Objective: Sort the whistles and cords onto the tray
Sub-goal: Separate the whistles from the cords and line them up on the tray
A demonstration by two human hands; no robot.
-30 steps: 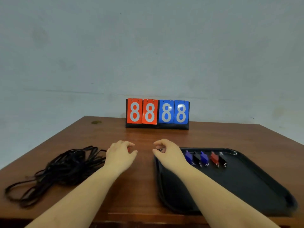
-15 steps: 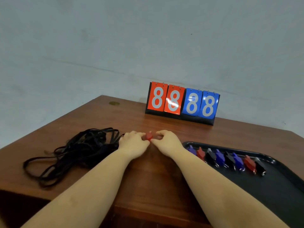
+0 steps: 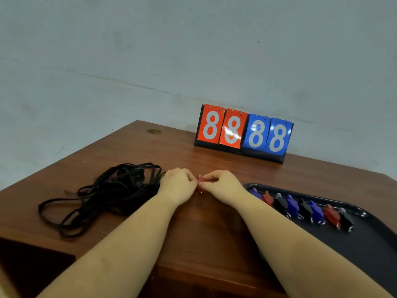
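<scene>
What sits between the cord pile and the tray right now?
In the head view, both hands: the left hand and right hand pinch a red whistle above bare table.

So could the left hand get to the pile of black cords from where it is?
Probably yes. The left hand sits right beside the cords with nothing between them on the table. But its fingers now pinch the red whistle together with the right hand, so it must let go first.

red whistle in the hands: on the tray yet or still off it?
Off the tray. Left hand and right hand pinch the red whistle above the bare table, left of the tray.
</scene>
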